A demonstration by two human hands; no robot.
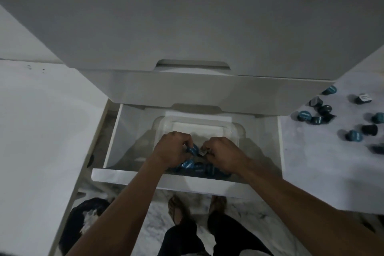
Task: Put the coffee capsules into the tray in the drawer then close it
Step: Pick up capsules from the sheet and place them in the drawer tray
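Both hands reach into the clear plastic tray (234,129) in the open white drawer (128,175). The left hand (172,149) pinches a small blue coffee capsule (194,149) in curled fingers, foil face tilted toward the camera. The right hand (222,156) has its fingers curled; whether it holds anything cannot be told. More capsules (199,167) lie heaped at the tray's near end.

Dim, grey, low-contrast lighting throughout. Soft shadows fall inside the white open drawer (187,131). Detail is soft and noisy; wide-angle distortion bends straight edges near the frame borders.
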